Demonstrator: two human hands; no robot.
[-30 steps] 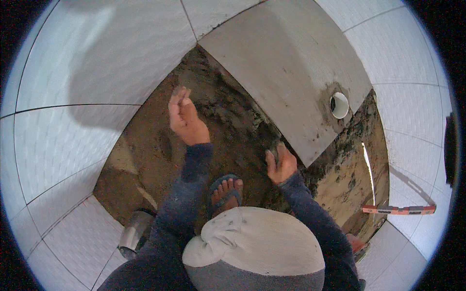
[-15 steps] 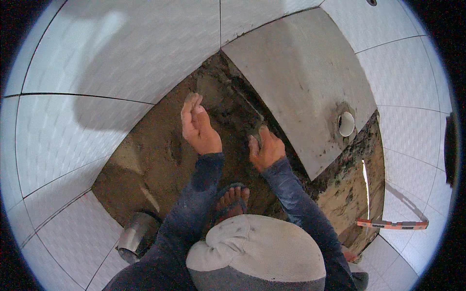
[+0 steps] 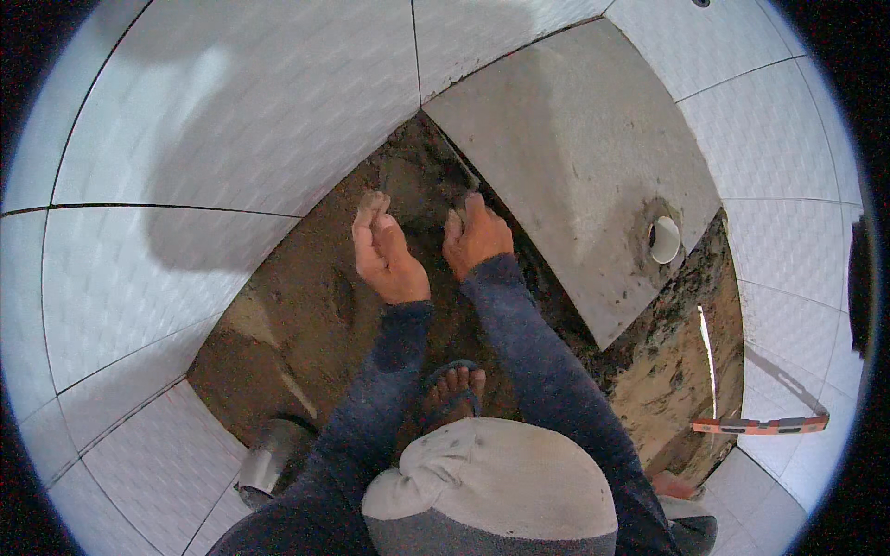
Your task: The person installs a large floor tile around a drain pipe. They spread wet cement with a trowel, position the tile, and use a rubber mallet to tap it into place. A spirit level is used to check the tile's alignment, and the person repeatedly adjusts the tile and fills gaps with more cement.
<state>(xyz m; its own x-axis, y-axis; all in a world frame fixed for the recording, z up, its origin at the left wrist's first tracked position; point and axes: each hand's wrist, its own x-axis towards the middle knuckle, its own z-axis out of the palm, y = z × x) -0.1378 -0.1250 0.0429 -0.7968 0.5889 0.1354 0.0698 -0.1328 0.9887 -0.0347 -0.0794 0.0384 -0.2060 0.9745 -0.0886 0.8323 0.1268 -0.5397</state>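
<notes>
Right hand (image 3: 480, 239) and forearm are moving up along the edge of the large grey tile (image 3: 565, 157) — from near its lower corner a second ago to just beside the left hand (image 3: 391, 255) now. The left hand is keeping much the same place over the brown bed (image 3: 306, 334). Its fingers are lying together in a loose cup; the right hand's thumb and fingers are curling toward each other, and whether either hand is gripping anything I cannot tell. The grey tile is lying to the right of both hands, its upper corner reaching the wall, and a white pipe (image 3: 664, 239) is showing through a hole near its right edge

The bed is looking rough and earthy, darker along the tile's left edge and paler at the far right. White tiled walls (image 3: 306, 83) are closing in around it, a broad shadow falling on the left one. An orange level (image 3: 762, 425) is sitting at the right; a metal container (image 3: 278, 463) is standing at lower left — near the sandalled foot (image 3: 454, 389)
</notes>
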